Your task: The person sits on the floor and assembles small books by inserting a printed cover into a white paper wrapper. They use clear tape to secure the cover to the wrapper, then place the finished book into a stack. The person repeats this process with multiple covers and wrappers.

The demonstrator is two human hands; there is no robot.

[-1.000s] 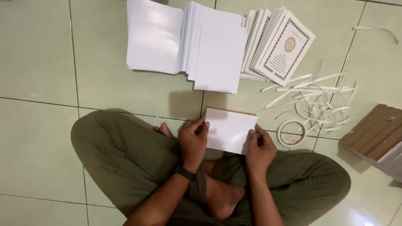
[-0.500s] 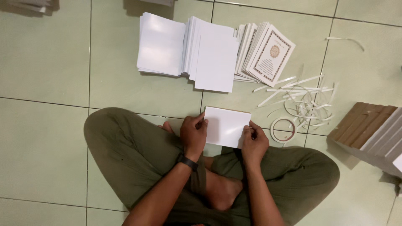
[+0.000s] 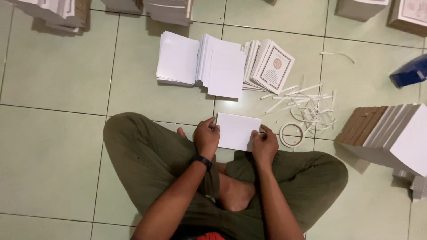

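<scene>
A person sits cross-legged on the pale green tiled floor (image 3: pixel 58 71), and a white card (image 3: pixel 238 131) lies flat on the tiles just ahead of the knees, near the centre of the view. The left hand (image 3: pixel 206 138), with a dark watch (image 3: pixel 203 161) on its wrist, pinches the card's left edge with thumb and fingers closed on it; the right hand (image 3: pixel 265 144) grips the card's lower right corner the same way, so the two hands sit apart with the card spanning between them. At 3 o'clock from the card, just beside the right hand, lies a roll of tape (image 3: pixel 292 134), and beyond it toward 2 o'clock a loose tangle of white paper strips (image 3: pixel 307 106) is scattered on the floor. At 12 o'clock from the card sit stacks of blank white cards (image 3: pixel 200 62), and touching them on the right is a fanned pile of printed cards with an ornamental border (image 3: pixel 273 69). Far out at 3 o'clock a leaning row of brown-and-white boards (image 3: pixel 387 133) rests on the floor, with a blue object (image 3: pixel 409 73) above it toward 2 o'clock. More stacks (image 3: pixel 169 11) line the top edge of the view.
</scene>
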